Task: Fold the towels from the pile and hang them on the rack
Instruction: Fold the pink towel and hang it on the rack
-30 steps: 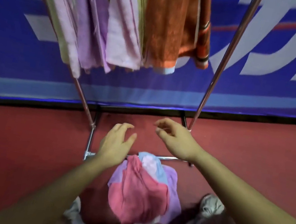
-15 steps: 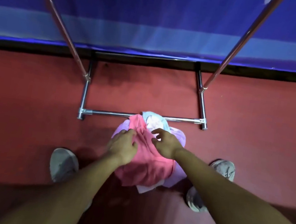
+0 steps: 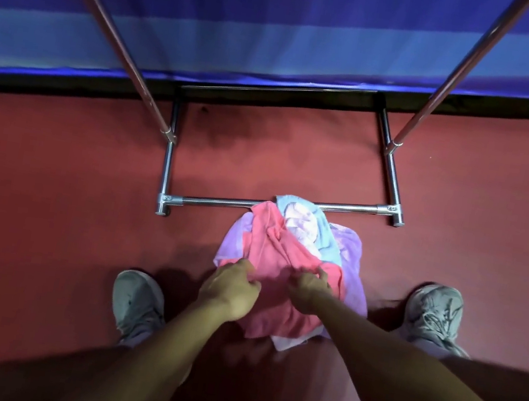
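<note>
1. A second ago both hands hung spread in the air above the heap, and hung towels showed at the top of the frame. Since then the view has tipped down and the hands have dropped onto the heap's near edge.
2. The left hand [image 3: 230, 286], just below frame centre, has its fingers curled down into the coral-pink terry towel [image 3: 273, 253]. The right hand [image 3: 307, 292] beside it pinches a raised fold of the same cloth.
3. My reading is that the next towel is being taken up, and its folding has not begun.
4. The pile of crumpled towels [image 3: 300, 230] sits on the red floor [image 3: 48, 200] at frame centre. Its far edge lies over the low front bar of the chrome tubular rack [image 3: 217, 203].
5. The pink towel lies topmost, bunched and creased, over a lilac towel [image 3: 350, 259] and a light-blue towel [image 3: 327, 241]. It looks limp, so it will likely sag and drag its neighbours when lifted.
</note>
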A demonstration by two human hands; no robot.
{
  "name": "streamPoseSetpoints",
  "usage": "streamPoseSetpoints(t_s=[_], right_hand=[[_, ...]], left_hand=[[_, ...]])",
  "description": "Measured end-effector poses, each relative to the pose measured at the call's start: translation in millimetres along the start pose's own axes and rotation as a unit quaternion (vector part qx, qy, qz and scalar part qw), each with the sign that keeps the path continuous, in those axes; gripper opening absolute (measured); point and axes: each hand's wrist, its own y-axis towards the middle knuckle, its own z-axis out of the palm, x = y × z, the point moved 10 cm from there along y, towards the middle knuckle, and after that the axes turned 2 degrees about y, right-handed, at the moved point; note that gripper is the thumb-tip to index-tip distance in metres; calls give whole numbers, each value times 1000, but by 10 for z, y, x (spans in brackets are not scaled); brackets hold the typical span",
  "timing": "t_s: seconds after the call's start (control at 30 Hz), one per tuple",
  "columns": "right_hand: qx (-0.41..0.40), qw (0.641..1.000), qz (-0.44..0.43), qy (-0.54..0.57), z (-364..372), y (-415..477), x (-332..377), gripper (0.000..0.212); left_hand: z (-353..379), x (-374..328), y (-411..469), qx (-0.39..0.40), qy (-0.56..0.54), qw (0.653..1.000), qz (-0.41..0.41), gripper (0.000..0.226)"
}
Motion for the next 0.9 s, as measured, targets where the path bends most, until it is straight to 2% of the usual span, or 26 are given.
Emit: streamPoseSetpoints(t_s=[0.1,0.2,0.23,0.3,0.33,0.37,0.4,0.47,0.53,0.57,0.63,0.73,0.8,0.9], right_hand=[[-32,998,-24,42,-164,-204,144,53],[-54,990,-58,116,-456,-468,221,76],[-69,981,-70,166,-626,-586,230,76],[-105,955,-91,263,-1028,-866,242,38],[-106,939,-105,311,-1206,-1015,283,26],[-105,922,-128,349,-1376,-1187,351,25],[-110,912,-149,365,-1521,-1351,408,29],[-125,908,-202,344,-1758,-1675,576,40],[-111,900,-260,333,-1861,-2015,760,35],[-112,890,-283,339,-1916,-2180,803,33],[-124,867,-322,360,-2040,-2543,813,27],[-145,845,-350,378,-2152,-2808,708,22],[-132,842,-347,392,-2149,-2750,627,23],[-137,820,-287,476,-2218,-2430,459,16]], left_hand=[[-142,-36,-15,-7,-8,1000,2,35],[-337,-129,-99,-19,-5,1000,9,35],[-425,-204,-151,-30,-4,999,23,32],[-625,-426,-326,-55,-21,996,61,22],[-729,-549,-419,-70,-44,993,83,19],[-805,-647,-511,-81,-73,989,98,21],[-866,-731,-607,-91,-106,984,110,27],[-1052,-864,-811,-129,-169,967,143,56],[-1276,-967,-1003,-177,-184,949,185,78],[-1366,-1018,-1068,-190,-171,944,208,79],[-1496,-1118,-1151,-188,-141,937,257,63],[-1619,-1197,-1158,-179,-141,930,288,30],[-1676,-1253,-1189,-212,-127,920,306,23],[-1746,-1243,-1226,-246,-168,900,319,20]])
